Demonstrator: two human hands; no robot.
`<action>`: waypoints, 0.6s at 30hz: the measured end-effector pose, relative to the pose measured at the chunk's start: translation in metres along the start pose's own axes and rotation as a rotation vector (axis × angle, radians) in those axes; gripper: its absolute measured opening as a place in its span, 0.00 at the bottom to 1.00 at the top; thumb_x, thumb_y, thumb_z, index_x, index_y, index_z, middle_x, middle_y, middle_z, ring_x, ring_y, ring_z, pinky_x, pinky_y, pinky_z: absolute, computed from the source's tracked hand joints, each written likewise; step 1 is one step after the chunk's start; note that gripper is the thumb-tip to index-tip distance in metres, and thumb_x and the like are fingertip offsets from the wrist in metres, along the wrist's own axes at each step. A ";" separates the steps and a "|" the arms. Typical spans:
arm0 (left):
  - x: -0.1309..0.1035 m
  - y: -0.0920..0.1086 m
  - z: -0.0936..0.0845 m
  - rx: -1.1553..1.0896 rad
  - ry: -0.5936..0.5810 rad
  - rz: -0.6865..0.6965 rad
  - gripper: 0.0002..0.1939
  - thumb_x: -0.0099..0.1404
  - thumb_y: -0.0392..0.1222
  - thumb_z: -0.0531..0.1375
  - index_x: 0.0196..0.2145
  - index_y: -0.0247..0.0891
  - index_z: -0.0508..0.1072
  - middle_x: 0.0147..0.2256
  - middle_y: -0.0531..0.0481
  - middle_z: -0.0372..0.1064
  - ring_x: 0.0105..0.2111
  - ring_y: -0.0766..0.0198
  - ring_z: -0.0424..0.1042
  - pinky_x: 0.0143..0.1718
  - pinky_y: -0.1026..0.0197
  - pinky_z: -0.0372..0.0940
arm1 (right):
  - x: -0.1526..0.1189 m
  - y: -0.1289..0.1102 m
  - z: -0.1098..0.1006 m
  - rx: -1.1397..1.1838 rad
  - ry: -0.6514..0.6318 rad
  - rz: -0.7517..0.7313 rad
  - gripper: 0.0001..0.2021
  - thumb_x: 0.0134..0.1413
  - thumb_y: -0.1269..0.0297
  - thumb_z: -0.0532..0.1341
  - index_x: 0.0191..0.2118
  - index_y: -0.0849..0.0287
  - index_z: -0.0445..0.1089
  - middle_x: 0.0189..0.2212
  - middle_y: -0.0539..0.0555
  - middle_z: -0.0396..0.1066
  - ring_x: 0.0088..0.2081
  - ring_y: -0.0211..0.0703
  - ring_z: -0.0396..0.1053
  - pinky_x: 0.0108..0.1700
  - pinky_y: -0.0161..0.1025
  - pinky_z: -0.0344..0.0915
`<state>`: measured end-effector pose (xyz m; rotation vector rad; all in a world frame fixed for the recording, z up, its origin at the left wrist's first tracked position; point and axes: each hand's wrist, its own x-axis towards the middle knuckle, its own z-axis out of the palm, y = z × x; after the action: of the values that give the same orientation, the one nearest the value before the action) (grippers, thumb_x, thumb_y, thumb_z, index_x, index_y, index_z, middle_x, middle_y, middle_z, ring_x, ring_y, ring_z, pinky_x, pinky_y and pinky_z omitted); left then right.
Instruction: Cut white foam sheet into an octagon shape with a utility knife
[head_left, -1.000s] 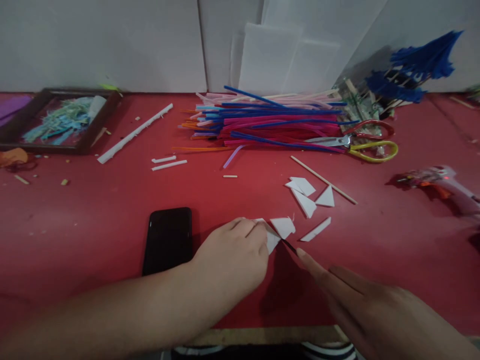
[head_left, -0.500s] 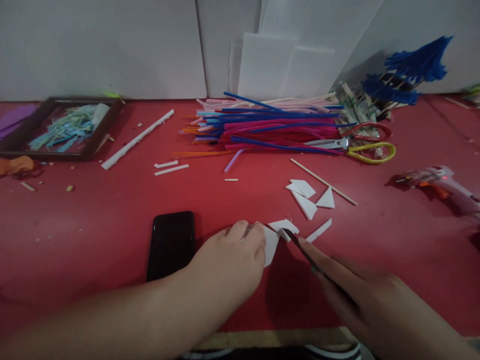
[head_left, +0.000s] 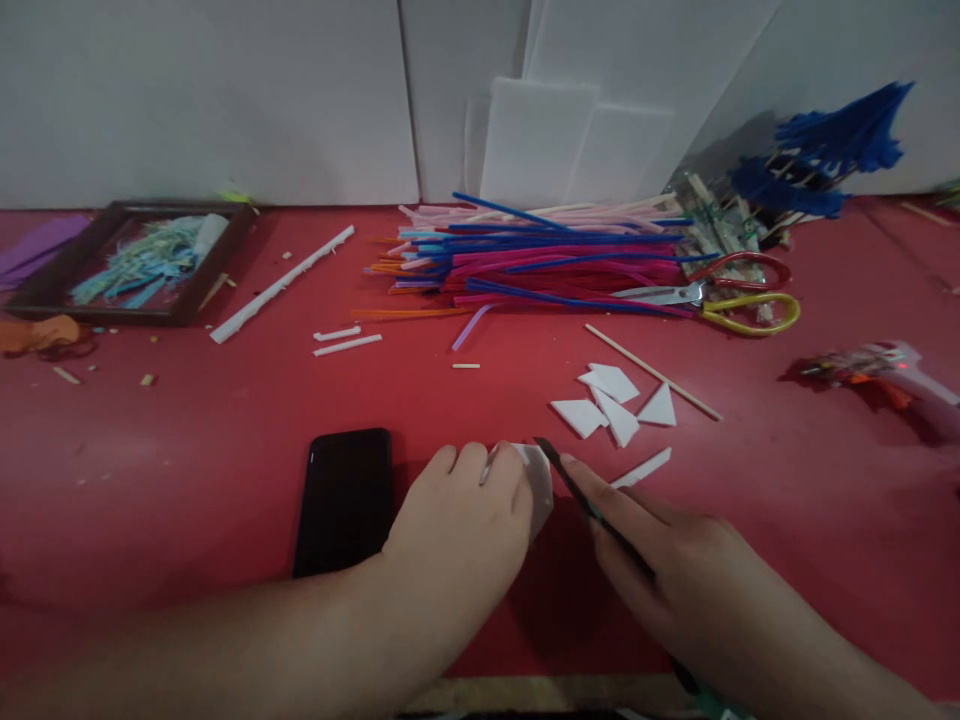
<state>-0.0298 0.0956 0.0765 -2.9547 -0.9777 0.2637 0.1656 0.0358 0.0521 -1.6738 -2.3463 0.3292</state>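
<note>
Fingers of the right hand [head_left: 697, 570] are grasping a cutter [head_left: 561, 468], near right; those of the left hand [head_left: 465, 530] are holding a white piece [head_left: 542, 485] on the surface [head_left: 225, 480]. A phone [head_left: 346, 500] is lying left, white scraps [head_left: 616, 417] are lying farther right, and scissors [head_left: 691, 293] are touching far pipe cleaners [head_left: 555, 240].

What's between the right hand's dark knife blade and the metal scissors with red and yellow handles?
Head view: from the knife blade toward the scissors, loose flat white pieces, then a thin pale wooden stick lying slantwise.
</note>
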 end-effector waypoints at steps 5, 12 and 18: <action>0.000 0.001 0.002 0.005 0.029 -0.009 0.20 0.64 0.35 0.61 0.54 0.27 0.71 0.44 0.41 0.74 0.37 0.55 0.74 0.33 0.55 0.71 | 0.003 -0.002 0.003 -0.017 0.008 -0.027 0.23 0.62 0.71 0.48 0.60 0.64 0.66 0.25 0.54 0.75 0.17 0.38 0.67 0.26 0.36 0.72; 0.004 0.001 -0.002 0.018 -0.001 0.027 0.18 0.66 0.34 0.58 0.53 0.30 0.71 0.40 0.44 0.72 0.36 0.55 0.73 0.32 0.55 0.70 | 0.002 0.000 0.001 -0.038 -0.023 -0.045 0.23 0.61 0.71 0.48 0.60 0.63 0.67 0.26 0.55 0.76 0.17 0.38 0.67 0.25 0.35 0.72; 0.003 -0.002 0.003 0.074 0.102 0.093 0.15 0.65 0.34 0.58 0.50 0.28 0.73 0.37 0.44 0.72 0.36 0.54 0.72 0.39 0.52 0.70 | 0.003 0.000 0.004 -0.092 -0.012 -0.063 0.25 0.59 0.73 0.49 0.61 0.64 0.67 0.29 0.57 0.77 0.17 0.37 0.67 0.22 0.35 0.70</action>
<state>-0.0294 0.0986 0.0735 -2.9177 -0.8026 0.1454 0.1637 0.0382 0.0486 -1.6381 -2.4520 0.2233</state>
